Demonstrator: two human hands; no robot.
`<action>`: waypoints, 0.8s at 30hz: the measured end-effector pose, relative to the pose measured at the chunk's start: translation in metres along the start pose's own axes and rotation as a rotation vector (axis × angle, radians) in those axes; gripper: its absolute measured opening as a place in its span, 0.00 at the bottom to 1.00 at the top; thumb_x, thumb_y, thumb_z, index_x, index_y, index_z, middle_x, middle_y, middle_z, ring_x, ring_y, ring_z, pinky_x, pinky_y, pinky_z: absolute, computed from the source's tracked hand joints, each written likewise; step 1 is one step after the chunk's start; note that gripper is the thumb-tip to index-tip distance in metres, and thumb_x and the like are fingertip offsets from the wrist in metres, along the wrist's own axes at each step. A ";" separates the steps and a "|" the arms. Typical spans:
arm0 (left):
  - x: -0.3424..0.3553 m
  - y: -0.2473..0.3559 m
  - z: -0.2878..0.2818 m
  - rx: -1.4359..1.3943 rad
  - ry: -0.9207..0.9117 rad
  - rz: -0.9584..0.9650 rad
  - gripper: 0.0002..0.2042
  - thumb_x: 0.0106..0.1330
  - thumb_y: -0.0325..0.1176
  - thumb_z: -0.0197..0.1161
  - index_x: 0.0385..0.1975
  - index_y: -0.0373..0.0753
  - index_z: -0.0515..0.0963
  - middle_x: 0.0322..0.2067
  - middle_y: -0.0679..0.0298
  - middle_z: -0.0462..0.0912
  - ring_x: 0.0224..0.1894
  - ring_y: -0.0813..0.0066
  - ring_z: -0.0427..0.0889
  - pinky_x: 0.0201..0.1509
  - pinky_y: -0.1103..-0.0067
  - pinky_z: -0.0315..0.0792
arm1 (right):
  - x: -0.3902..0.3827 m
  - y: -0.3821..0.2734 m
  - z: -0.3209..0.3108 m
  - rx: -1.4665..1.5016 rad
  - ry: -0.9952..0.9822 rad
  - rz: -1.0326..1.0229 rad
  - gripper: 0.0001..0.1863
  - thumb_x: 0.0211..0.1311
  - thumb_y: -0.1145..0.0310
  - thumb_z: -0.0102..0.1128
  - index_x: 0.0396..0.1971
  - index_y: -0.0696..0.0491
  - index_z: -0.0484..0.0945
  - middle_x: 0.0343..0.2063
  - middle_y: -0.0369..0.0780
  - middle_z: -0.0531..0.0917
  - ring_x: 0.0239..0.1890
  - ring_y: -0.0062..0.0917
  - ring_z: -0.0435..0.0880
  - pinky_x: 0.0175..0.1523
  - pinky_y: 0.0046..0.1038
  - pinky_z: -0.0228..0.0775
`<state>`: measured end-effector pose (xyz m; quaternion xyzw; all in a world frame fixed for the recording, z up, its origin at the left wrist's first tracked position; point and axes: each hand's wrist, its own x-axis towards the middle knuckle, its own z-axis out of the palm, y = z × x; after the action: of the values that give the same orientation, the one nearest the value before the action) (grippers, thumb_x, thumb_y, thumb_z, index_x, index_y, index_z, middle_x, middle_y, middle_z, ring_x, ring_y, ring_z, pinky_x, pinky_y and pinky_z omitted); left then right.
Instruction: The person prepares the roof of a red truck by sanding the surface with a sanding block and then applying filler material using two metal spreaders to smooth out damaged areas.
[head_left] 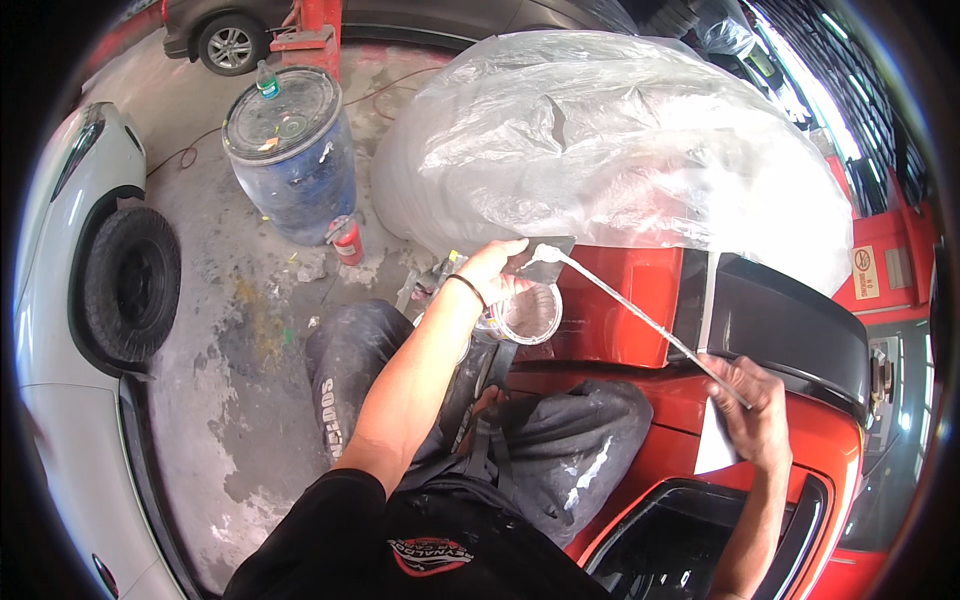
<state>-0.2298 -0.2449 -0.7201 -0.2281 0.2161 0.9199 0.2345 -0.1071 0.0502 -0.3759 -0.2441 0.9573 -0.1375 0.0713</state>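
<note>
My left hand (488, 270) grips a dark, flat mixing board (562, 243) from its left side. On the board lies a dab of pale paste (547, 254). A long thin stirring stick (640, 316) reaches across to it, its far end in the paste. My right hand (752, 405) is closed around the near end of that stick. A white flat piece (715, 442), perhaps a spreader, shows below the right palm; whether the fingers hold it is hidden. Just under the board sits an open can (533, 342), coated inside with pale material.
Red bodywork (630, 290) with black trim lies ahead and to the right, partly under plastic sheeting (620, 140). A blue drum (300, 190) bears a green bottle (267, 80); a red cup (345, 240) stands beside it. At left is a white vehicle (65, 430).
</note>
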 end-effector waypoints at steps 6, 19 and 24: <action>0.030 0.008 -0.035 -0.073 -0.010 -0.052 0.09 0.82 0.32 0.61 0.50 0.33 0.84 0.44 0.54 0.91 0.41 0.62 0.92 0.39 0.72 0.87 | -0.005 -0.020 0.009 -0.207 -0.016 -0.097 0.30 0.55 0.80 0.80 0.59 0.45 0.90 0.26 0.37 0.79 0.26 0.30 0.79 0.32 0.35 0.74; 0.008 -0.026 -0.035 0.359 0.076 -0.024 0.38 0.79 0.50 0.66 0.83 0.46 0.58 0.84 0.58 0.55 0.83 0.53 0.57 0.77 0.41 0.61 | 0.001 -0.020 -0.044 -0.044 -0.038 0.079 0.19 0.70 0.60 0.74 0.53 0.58 0.91 0.25 0.39 0.79 0.30 0.27 0.79 0.41 0.32 0.72; -0.014 0.000 -0.068 0.424 0.261 0.091 0.47 0.76 0.53 0.69 0.87 0.46 0.49 0.88 0.57 0.43 0.87 0.51 0.46 0.79 0.36 0.56 | 0.036 0.014 -0.022 0.042 -0.104 0.094 0.28 0.77 0.46 0.64 0.54 0.59 0.90 0.39 0.48 0.92 0.41 0.32 0.89 0.53 0.35 0.79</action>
<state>-0.1977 -0.2842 -0.7677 -0.2807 0.4425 0.8265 0.2055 -0.1490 0.0500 -0.3619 -0.2041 0.9596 -0.1412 0.1322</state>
